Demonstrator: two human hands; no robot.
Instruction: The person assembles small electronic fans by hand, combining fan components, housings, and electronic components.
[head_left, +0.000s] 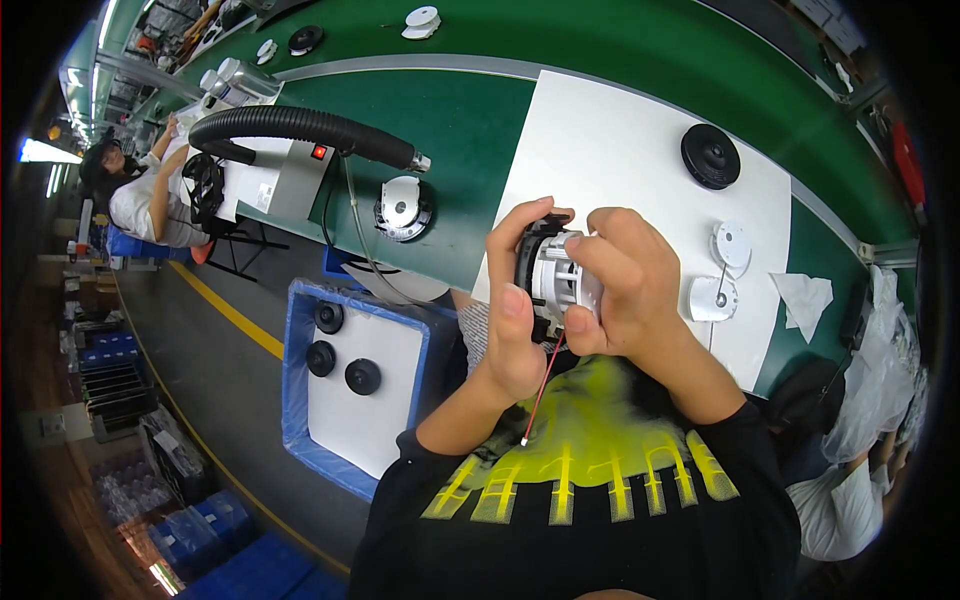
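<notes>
My left hand (513, 335) is closed around the black round housing (530, 265), its thumb near and its fingers on the far side. Against that housing's right face sits a white round part (570, 280), pinched by the thumb and fingers of my right hand (632, 280). I cannot tell whether the two parts are fastened together. A thin red wire (545, 388) hangs from them, ending in a small white plug (524, 441). Beyond my right hand, a black round housing (710, 157) and two white discs (713, 298) (732, 248) lie on a white sheet (590, 150).
On the green bench (450, 110) a black ribbed hose (300, 125) arches over a white-and-black round unit (403, 205). A blue-rimmed bin (300, 400) at lower left holds several black round parts (362, 376). Crumpled white tissue (803, 300) lies right. A co-worker (150, 205) sits far left.
</notes>
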